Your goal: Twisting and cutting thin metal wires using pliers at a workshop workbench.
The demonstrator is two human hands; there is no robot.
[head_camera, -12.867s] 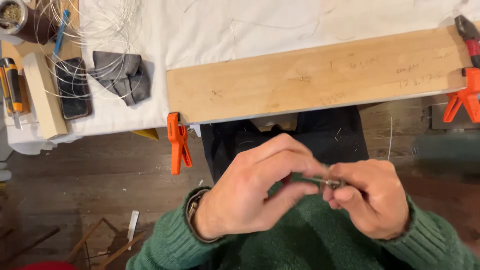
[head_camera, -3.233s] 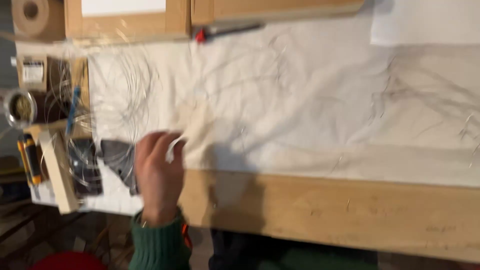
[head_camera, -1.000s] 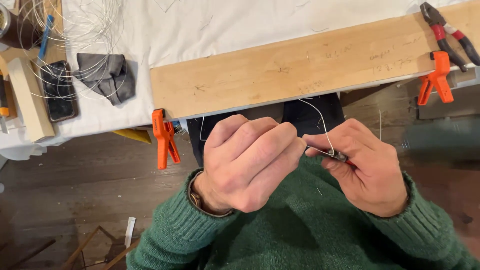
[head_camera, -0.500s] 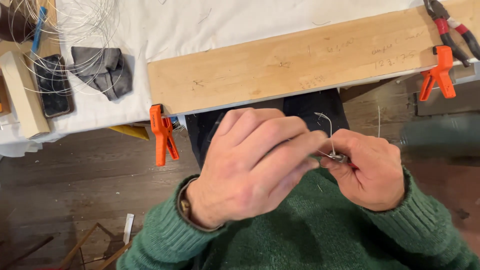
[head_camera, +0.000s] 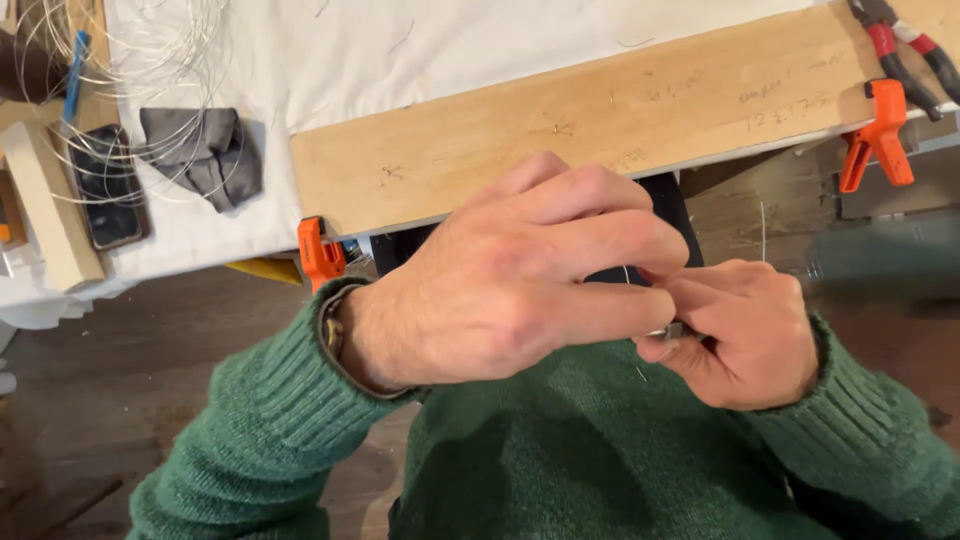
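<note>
My left hand (head_camera: 520, 280) and my right hand (head_camera: 740, 330) meet in front of my green sweater (head_camera: 560, 450), just below the table edge. Between the fingertips sits a small metal piece (head_camera: 672, 329), pinched by my right hand. A thin silver wire (head_camera: 627, 273) rises from that spot and my left fingers are closed around it. Most of the wire and the metal piece is hidden by my left hand.
A long wooden board (head_camera: 600, 130) is held to the table edge by orange clamps (head_camera: 320, 255) (head_camera: 878, 140). Red-handled pliers (head_camera: 900, 50) lie at the far right. Coiled wire (head_camera: 120, 90), a grey cloth (head_camera: 200, 155), a phone (head_camera: 105, 185) and a wood block (head_camera: 50, 215) lie left.
Both hands have come closer to the camera. The wire loop that stood up between them half a second ago is now mostly covered by my left fingers.
</note>
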